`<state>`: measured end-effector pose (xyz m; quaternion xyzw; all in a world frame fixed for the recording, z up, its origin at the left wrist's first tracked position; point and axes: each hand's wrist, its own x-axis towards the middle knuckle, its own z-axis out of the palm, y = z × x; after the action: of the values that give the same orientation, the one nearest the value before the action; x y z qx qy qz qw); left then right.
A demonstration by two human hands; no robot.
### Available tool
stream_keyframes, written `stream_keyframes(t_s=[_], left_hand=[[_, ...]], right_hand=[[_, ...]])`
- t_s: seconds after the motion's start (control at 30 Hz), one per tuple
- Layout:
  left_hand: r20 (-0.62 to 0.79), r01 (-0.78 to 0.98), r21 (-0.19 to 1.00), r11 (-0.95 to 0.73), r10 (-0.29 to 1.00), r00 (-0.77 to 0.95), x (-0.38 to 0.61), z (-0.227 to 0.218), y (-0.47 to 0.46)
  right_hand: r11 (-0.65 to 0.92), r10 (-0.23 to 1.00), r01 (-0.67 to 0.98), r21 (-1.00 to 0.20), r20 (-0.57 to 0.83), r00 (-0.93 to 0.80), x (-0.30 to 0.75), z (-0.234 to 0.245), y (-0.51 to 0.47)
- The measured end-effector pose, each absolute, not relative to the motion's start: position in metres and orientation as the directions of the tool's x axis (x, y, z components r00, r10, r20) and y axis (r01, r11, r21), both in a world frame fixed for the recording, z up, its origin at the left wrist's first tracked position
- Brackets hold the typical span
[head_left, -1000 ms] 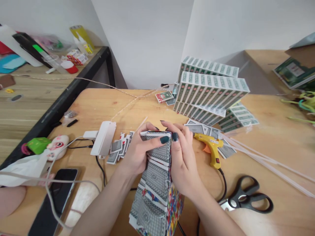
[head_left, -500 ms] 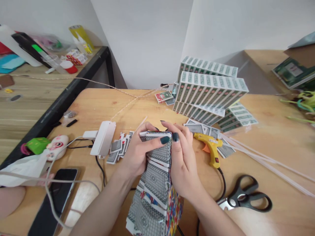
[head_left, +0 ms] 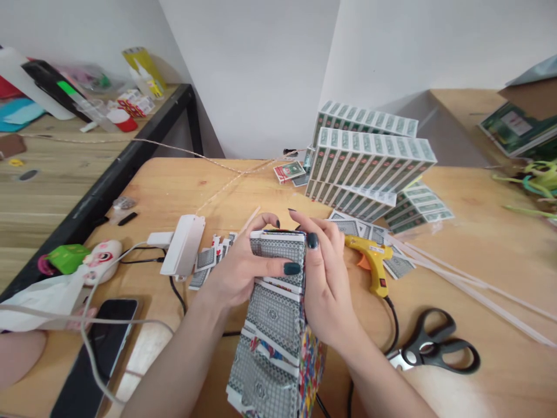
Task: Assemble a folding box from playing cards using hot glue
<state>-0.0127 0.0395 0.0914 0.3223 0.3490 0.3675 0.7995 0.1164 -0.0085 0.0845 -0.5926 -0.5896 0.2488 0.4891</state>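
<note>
A long block built of playing cards (head_left: 273, 310), grey patterned backs facing up and multicoloured card edges on its right side, lies between my hands and runs down past the frame's lower edge. My left hand (head_left: 243, 267) grips its far end, thumb flat across the top card and fingers round the left side. Against the right side presses my right hand (head_left: 326, 273), its thumb along the upper edge and its fingers curled over the far end. Fingertips beyond the block are partly hidden. Close to my right hand rests a yellow glue gun (head_left: 369, 258).
Stacked card boxes (head_left: 369, 162) stand at the back. Scissors (head_left: 435, 345) and clear glue sticks (head_left: 470, 278) lie on the right. Leftward are loose cards (head_left: 204, 259), a white power strip (head_left: 183, 247), a phone (head_left: 98, 354) and cables. Another table (head_left: 52, 168) adjoins at left.
My left thumb has slid down the top card, away from the far edge. The block has shifted slightly right with both hands still on it.
</note>
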Motion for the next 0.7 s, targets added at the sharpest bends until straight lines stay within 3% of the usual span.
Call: stream_keyframes(t_s=[0.7], left_hand=[[-0.369, -0.367, 0.771, 0.520, 0.835, 0.408, -0.0074, 0.0985, 0.0323]], right_hand=[[0.156, 0.955, 0.376, -0.914, 0.236, 0.179, 0.1180, 0.0792, -0.0071]])
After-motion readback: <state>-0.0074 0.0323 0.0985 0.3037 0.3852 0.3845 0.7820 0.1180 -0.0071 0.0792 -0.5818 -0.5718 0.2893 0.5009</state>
